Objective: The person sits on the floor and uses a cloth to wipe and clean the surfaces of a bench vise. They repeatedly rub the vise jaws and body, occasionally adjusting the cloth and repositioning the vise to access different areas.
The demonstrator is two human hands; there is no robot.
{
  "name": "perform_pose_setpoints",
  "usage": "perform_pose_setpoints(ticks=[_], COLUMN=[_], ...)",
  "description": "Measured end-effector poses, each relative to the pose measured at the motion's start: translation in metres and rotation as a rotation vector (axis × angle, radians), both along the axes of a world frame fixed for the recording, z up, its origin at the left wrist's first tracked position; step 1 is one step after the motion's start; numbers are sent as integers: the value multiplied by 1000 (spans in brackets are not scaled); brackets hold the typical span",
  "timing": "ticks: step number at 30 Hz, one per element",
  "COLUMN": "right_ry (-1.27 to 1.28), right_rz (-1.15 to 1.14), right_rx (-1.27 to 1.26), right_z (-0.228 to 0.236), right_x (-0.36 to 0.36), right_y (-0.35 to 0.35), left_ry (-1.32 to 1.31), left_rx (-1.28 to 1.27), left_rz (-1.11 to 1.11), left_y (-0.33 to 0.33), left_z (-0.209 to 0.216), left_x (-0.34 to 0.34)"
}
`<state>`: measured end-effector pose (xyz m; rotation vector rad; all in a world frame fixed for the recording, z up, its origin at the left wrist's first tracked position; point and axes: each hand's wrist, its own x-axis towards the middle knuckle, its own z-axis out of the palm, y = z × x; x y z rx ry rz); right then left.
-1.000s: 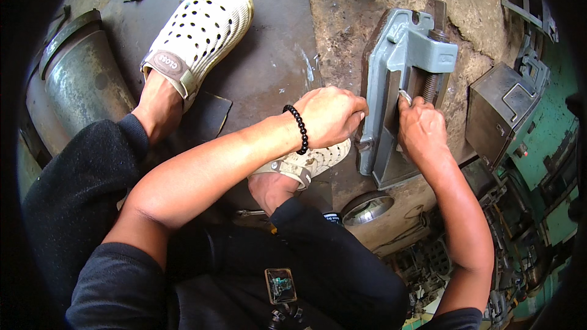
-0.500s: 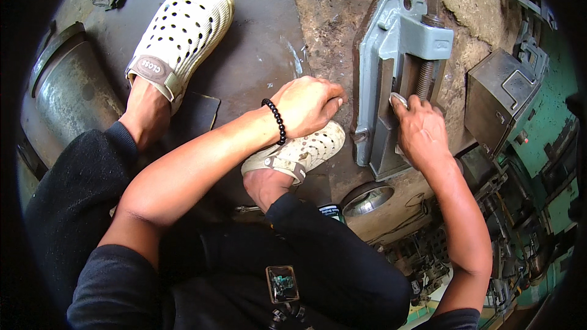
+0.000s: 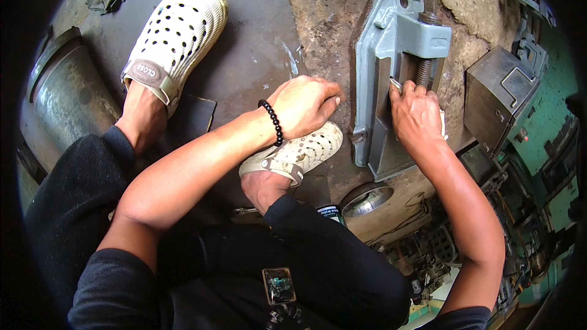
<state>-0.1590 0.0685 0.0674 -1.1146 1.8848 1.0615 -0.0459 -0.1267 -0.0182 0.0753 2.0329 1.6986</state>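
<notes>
Nearest the camera are the person's two black-trousered knees, and one small dark clip-like object [image 3: 279,285] on the clothing at the lower middle. Taking the grey-blue machine vise [image 3: 391,79] as the landmark, everything else sits around it.

Two bare forearms reach up from below. The left hand [image 3: 302,106], wearing one black bead bracelet [image 3: 273,121] at the wrist, is loosely curled with the fingertips pressed to the rusty metal surface [image 3: 330,6] just left of the vise's base; it grasps nothing that shows. The right hand [image 3: 417,115] lies on the vise itself, fingers curled into the channel between the jaws, near the threaded screw [image 3: 423,70]. A small pale piece shows at its fingertips, but whether it is being gripped cannot be told.

There is one vise, lying flat on the stained surface, its one screw running toward the far end.

Below the vise, one round metal cup-like part [image 3: 367,200] sits close to its near edge. To its left are two cream perforated clogs: one [image 3: 293,154] just under the left hand, near the vise; the other [image 3: 174,40] well apart, farther left. Beyond that, at the far left, is one dull metal cylinder [image 3: 67,101]. Right of the vise stands one dark grey metal box [image 3: 498,95], with green machinery [image 3: 550,128] behind it.
</notes>
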Motion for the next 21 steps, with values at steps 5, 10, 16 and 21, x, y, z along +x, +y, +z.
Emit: perform_pose_setpoints(ticks=[5, 10, 16, 21], right_ry=[10, 25, 28, 10], right_rz=[18, 15, 59, 37], right_rx=[27, 18, 63, 76], right_z=[3, 2, 0, -1], right_x=[4, 5, 4, 3], right_y=[-2, -3, -7, -11], left_ry=[-4, 6, -6, 7], left_rx=[1, 32, 13, 18], left_rz=[3, 23, 27, 26], left_y=[-2, -2, -3, -3], left_z=[0, 0, 1, 3], left_x=[0, -1, -1, -2])
